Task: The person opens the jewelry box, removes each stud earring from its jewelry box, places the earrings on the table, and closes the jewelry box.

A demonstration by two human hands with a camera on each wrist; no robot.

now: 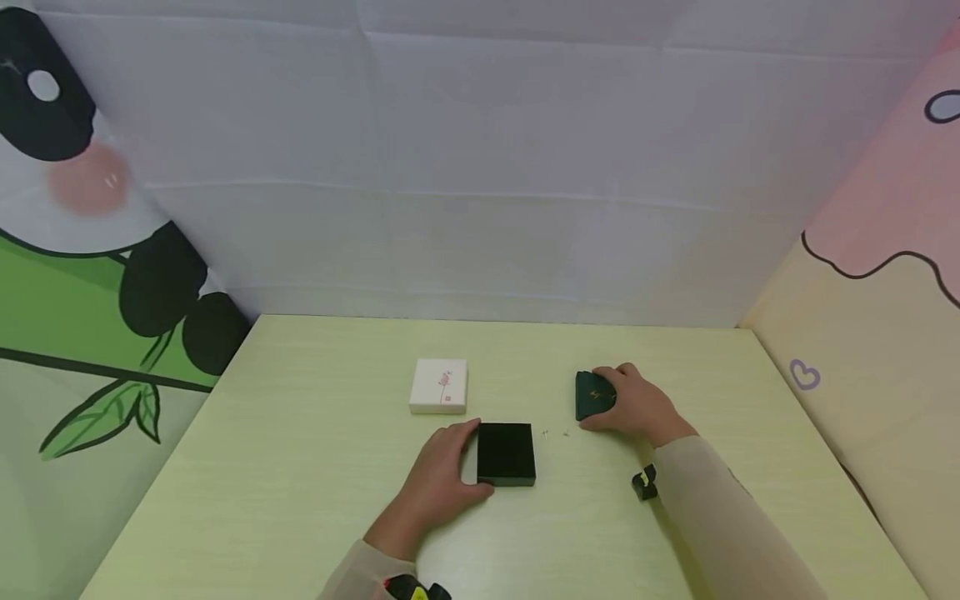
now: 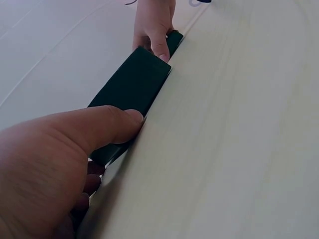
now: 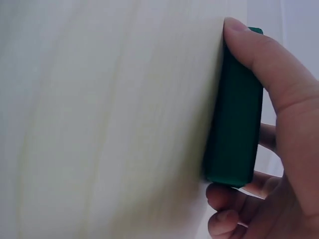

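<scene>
White box point(image 1: 438, 387) with a little pink print is sitting behind and left of the dark box point(image 1: 506, 452), and the left hand point(image 1: 441, 477) has that dark box pinched front to back at its left side. Couple of tiny bits point(image 1: 566, 433) lie just right of the dark box, then farther right there's a green box point(image 1: 595, 395) pinched between the right hand's point(image 1: 634, 408) thumb and fingers.

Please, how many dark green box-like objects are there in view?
2: the nearer object, held by the left hand, and the gold-marked object, held by the right hand.
</scene>
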